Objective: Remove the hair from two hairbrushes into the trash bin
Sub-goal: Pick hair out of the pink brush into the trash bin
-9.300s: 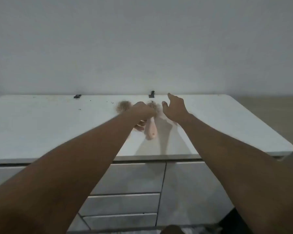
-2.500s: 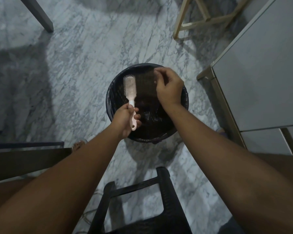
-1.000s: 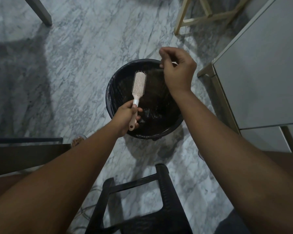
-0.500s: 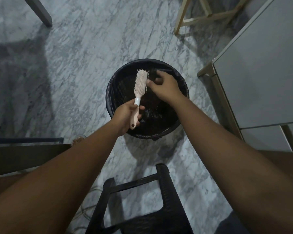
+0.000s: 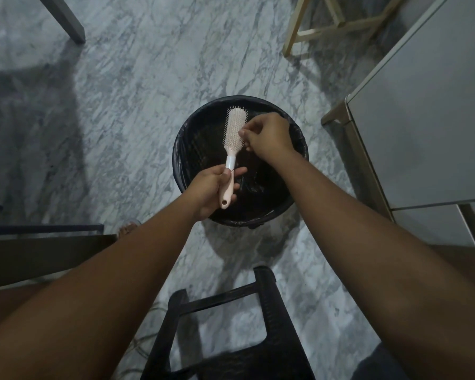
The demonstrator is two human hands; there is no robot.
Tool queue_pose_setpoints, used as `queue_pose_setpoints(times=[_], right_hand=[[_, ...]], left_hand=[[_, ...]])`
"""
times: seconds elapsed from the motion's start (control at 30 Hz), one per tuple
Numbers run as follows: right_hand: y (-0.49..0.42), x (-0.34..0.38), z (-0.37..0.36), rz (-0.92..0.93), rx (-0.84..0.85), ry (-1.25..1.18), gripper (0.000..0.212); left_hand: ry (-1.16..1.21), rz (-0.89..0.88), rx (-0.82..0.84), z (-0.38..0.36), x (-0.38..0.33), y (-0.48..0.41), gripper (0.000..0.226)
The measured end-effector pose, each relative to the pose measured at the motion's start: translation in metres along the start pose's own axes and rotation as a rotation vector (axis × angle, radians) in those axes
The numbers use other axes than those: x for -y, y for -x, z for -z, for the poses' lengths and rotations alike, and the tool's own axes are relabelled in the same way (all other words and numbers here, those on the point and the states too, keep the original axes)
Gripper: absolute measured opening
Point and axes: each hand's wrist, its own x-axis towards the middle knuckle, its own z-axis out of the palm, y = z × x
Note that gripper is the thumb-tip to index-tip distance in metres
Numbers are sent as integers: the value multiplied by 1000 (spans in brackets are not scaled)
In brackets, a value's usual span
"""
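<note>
Gripping brush (image 5: 234, 128) handle with left hand (image 5: 210, 189) above bin (image 5: 179, 160); pinching at its bristles with right hand (image 5: 268, 135), fingertips pressed together.

left hand (image 5: 207, 189) and right hand (image 5: 266, 135) bare, forearms (image 5: 148, 259) bare too.

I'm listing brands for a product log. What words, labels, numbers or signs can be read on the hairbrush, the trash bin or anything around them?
None: no readable text anywhere in the head view.
hairbrush: plain head and handle, no print seen.
trash bin: plain black liner, no label.
white cabinet and black chair: no markings visible.
</note>
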Motion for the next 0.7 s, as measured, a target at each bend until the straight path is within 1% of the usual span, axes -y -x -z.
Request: queue_pose_setpoints(times=[0.1, 0.17, 0.3, 0.37, 0.4, 0.43, 0.47, 0.53, 0.57, 0.6, 0.63, 0.7], right_hand=[[1, 6, 6, 26, -22, -46, 10], [-1, 12, 11, 48, -66, -90, 11], [-8, 26, 31, 117, -227, -311, 8], [-17, 19, 34, 111, -297, -305, 10], [-23, 12, 32, 85, -276, -256, 10], [-22, 7, 27, 41, -206, -176, 7], [-21, 1, 21, -10, -107, -110, 17], [-10, -3, 11, -104, 104, -17, 59], [-4, -1, 8, -116, 179, 37, 72], [-2, -2, 4, -91, 222, 85, 73], [0, -1, 2, -62, 235, 130, 66], [-1, 0, -1, -23, 201, 205, 47]], left_hand=[[47, 11, 6, -1, -4, 1, 35], [78, 21, -17, 0, -4, 1, 34], [78, 1, -54, 8, -1, 3, 36], [92, -9, -54, 10, 0, 2, 37], [108, -11, -51, 10, 0, 2, 37], [125, -15, -47, 9, -1, 2, 36], [137, -19, -41, 8, -1, 3, 36], [152, -28, -22, 4, -3, 3, 35], [155, -30, -11, 3, -3, 3, 34], [152, -29, 0, 2, -3, 3, 33], [146, -26, 15, 1, -3, 4, 32], [132, -14, 39, 1, -2, 4, 32]])
